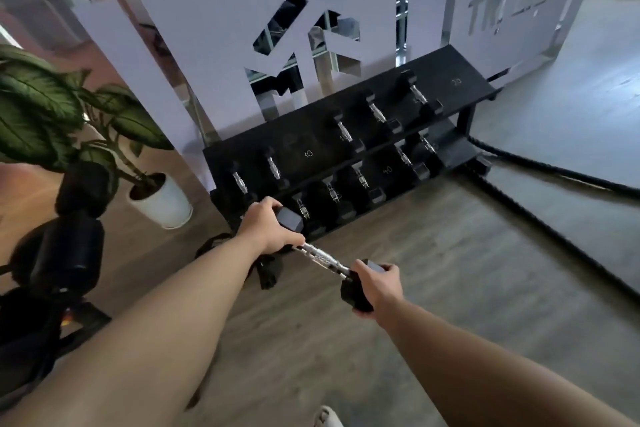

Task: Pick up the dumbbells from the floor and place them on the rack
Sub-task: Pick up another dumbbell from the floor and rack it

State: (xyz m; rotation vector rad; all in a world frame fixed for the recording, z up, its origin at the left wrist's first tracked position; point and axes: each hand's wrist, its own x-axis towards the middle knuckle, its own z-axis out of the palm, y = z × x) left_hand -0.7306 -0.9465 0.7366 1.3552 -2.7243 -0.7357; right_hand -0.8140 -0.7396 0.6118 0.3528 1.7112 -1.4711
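Observation:
I hold one black hex dumbbell (323, 259) with a chrome handle in the air, above the wooden floor and just in front of the rack. My left hand (266, 229) grips its far head and my right hand (375, 282) grips its near head. The black two-tier rack (460, 87) stands against the wall ahead. Several dumbbells lie on both shelves, with bare slots marked 10, 20 and 40.
A potted plant in a white pot (162, 203) stands left of the rack. Black round weights (65, 253) are stacked on a stand at the far left. Thick black ropes (540, 170) run across the floor from the rack's right end. A black strap (266, 270) lies under the dumbbell.

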